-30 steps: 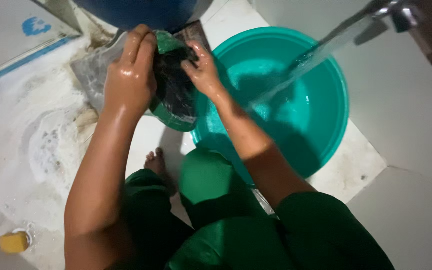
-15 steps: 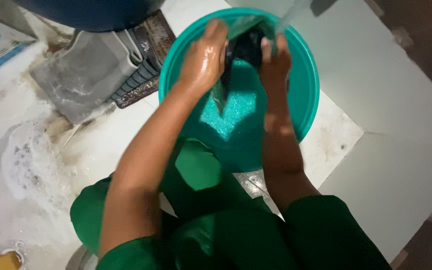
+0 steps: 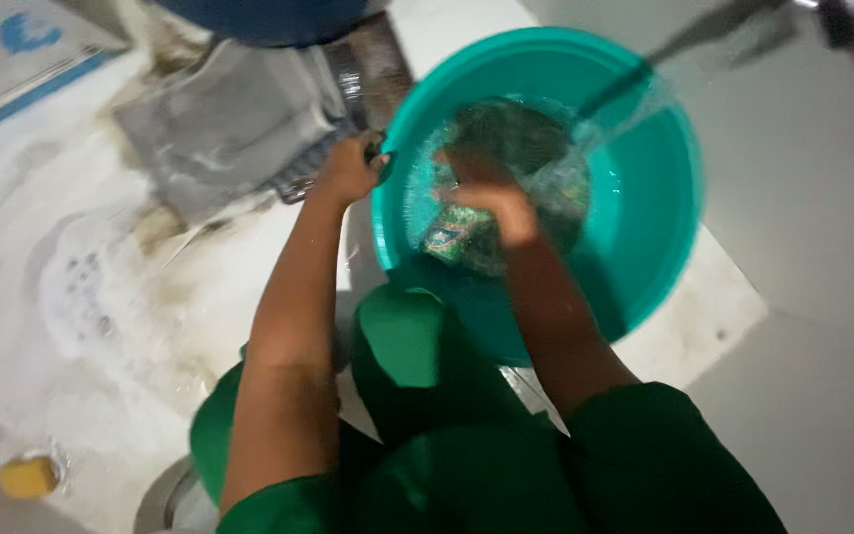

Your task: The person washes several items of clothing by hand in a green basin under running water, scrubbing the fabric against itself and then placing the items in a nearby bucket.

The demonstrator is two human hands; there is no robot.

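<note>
A teal plastic basin [image 3: 659, 213] stands on the tiled floor with water in it. A dark green cloth [image 3: 506, 148] lies in the water. My right hand [image 3: 481, 193] is down in the basin, pressing on the cloth; the blur hides its fingers. My left hand [image 3: 350, 168] grips the basin's left rim. A stream of water [image 3: 635, 84] runs from a tap [image 3: 832, 20] at the upper right into the basin.
A grey wet cloth [image 3: 224, 124] lies on a dark grate at the upper left, under a blue drum [image 3: 269, 18]. Soapy foam [image 3: 81, 297] covers the floor on the left. A yellow soap piece [image 3: 27, 477] sits at the lower left. My green-clad knees fill the bottom.
The cloth went from the grate to over the basin and now lies in the water. My left hand let go of it and took the basin's rim.
</note>
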